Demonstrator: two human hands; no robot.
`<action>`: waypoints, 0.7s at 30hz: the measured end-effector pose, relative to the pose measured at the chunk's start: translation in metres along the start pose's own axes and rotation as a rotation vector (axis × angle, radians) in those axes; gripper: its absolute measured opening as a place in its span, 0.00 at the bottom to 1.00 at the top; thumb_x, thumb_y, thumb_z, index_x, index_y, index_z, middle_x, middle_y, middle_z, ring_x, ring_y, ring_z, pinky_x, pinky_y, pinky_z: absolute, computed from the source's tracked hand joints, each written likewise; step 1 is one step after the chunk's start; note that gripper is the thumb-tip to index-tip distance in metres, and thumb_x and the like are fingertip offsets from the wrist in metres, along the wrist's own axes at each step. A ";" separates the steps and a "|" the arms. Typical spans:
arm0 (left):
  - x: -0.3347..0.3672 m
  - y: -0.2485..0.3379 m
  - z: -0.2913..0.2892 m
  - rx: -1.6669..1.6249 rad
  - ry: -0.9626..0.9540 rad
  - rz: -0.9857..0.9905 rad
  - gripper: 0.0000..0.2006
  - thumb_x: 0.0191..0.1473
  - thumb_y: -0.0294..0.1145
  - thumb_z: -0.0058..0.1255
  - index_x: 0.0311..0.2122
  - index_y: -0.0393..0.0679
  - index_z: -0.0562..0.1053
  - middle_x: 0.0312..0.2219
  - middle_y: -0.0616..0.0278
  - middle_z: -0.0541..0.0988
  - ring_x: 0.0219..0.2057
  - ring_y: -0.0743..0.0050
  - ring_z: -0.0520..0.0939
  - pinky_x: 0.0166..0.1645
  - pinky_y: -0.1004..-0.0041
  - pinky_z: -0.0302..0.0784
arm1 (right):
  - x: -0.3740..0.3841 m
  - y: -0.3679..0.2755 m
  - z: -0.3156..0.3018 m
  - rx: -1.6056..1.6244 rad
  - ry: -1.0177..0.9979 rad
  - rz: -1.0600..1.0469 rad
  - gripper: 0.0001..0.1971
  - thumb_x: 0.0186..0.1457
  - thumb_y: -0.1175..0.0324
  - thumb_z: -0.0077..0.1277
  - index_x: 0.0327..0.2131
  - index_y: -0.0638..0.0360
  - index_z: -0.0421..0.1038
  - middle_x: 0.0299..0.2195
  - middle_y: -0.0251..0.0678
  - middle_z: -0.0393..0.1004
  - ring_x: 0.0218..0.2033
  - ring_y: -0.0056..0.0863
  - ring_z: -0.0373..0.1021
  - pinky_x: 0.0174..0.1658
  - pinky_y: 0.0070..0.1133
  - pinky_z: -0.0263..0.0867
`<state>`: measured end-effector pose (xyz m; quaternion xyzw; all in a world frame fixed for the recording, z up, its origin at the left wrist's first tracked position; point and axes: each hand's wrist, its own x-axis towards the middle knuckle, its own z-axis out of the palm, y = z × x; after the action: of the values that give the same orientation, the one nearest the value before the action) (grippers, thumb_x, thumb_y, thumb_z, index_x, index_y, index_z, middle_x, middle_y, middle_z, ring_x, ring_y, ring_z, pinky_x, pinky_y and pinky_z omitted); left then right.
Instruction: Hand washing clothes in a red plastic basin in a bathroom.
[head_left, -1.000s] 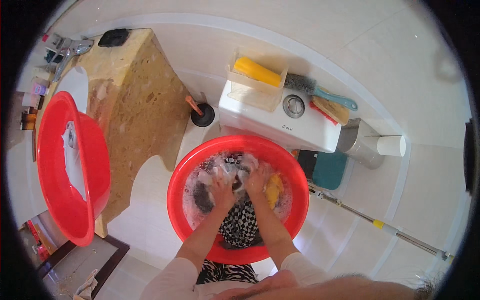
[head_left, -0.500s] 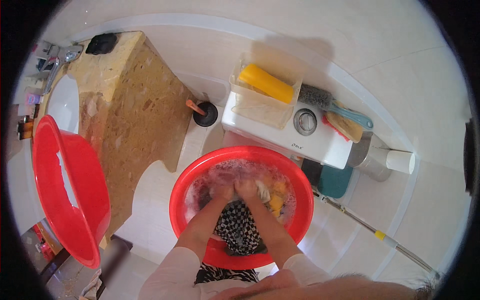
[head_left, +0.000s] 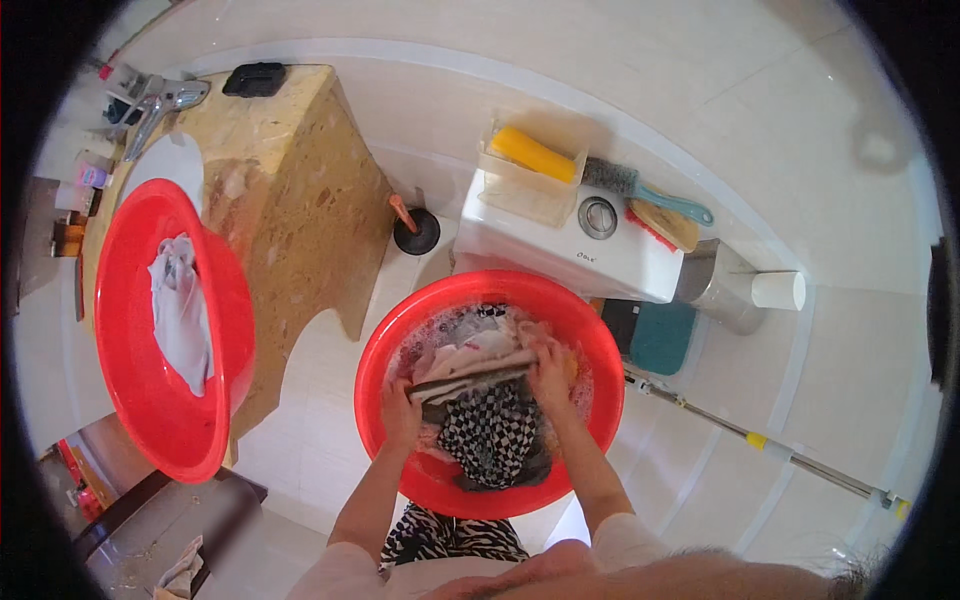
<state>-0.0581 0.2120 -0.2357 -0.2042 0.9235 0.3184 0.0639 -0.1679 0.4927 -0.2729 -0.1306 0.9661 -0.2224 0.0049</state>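
A red basin (head_left: 368,420) of foamy water and clothes stands in front of me. My left hand (head_left: 402,415) is closed on one end of the dark-edged band of a black-and-white checkered garment (head_left: 490,440). At the band's other end my right hand (head_left: 548,380) grips it too, so the band lies stretched between them. The garment's lower part spreads over the near side of the basin. Beyond the band, pale wet clothes (head_left: 460,355) rise out of the suds. Something yellow is partly hidden beside my right hand.
On the left, a second red basin (head_left: 120,330) holding a white garment (head_left: 182,320) rests by the stone-patterned counter (head_left: 300,200). A plunger (head_left: 417,232) stands beside the white toilet tank (head_left: 520,235), which carries a clear box and brushes. A pole (head_left: 720,425) lies to the right.
My hands were together under the suds; they have come up and apart, gripping the checkered garment's band. The pale clothes show more now. The view has shifted, revealing more of the left basin's garment.
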 end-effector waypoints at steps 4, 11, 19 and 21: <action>-0.019 0.057 -0.017 -0.928 -0.085 -0.643 0.07 0.52 0.24 0.48 0.38 0.43 0.67 0.33 0.59 0.76 0.37 0.62 0.78 0.41 0.66 0.76 | -0.026 -0.049 -0.086 0.751 0.158 0.538 0.13 0.52 0.76 0.48 0.42 0.58 0.64 0.36 0.37 0.68 0.36 0.28 0.68 0.39 0.23 0.66; 0.003 0.087 -0.014 -1.712 -0.153 -0.673 0.10 0.49 0.22 0.49 0.38 0.42 0.66 0.34 0.60 0.75 0.34 0.69 0.78 0.39 0.70 0.76 | -0.011 -0.075 -0.132 1.175 0.369 0.774 0.10 0.54 0.76 0.45 0.40 0.58 0.63 0.34 0.29 0.68 0.37 0.21 0.67 0.41 0.20 0.65; 0.055 0.064 0.063 -0.663 -0.099 0.072 0.17 0.46 0.28 0.60 0.39 0.39 0.65 0.34 0.57 0.72 0.38 0.66 0.74 0.43 0.70 0.70 | 0.009 -0.043 0.032 0.183 -0.178 0.190 0.16 0.48 0.68 0.51 0.42 0.62 0.68 0.38 0.51 0.72 0.42 0.48 0.69 0.46 0.35 0.64; 0.058 0.069 0.098 -0.490 -0.122 0.095 0.17 0.46 0.29 0.59 0.39 0.38 0.66 0.35 0.52 0.72 0.38 0.58 0.75 0.43 0.67 0.71 | 0.022 0.024 0.059 0.050 -0.372 0.271 0.19 0.49 0.65 0.51 0.45 0.60 0.66 0.40 0.52 0.70 0.44 0.50 0.67 0.46 0.37 0.64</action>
<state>-0.1407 0.3024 -0.2886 -0.1505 0.8219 0.5468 0.0533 -0.1907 0.4827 -0.3348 -0.0384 0.9516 -0.2156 0.2158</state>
